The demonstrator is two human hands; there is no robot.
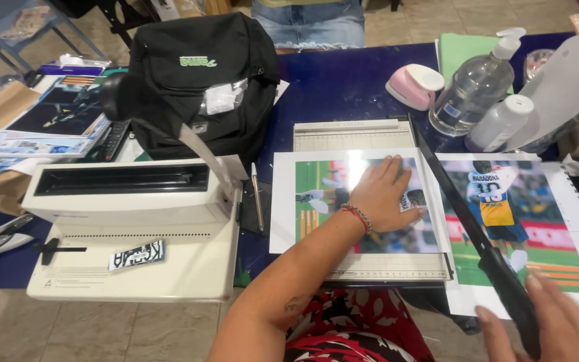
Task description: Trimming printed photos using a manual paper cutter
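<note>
My right hand is half cut off by the frame's lower edge, fingers wrapped around the black cutter handle. My left hand lies open and flat on one printed photo on the paper trimmer — a second print sits right. Farther back I count two clear bottles — and one black bag.
</note>
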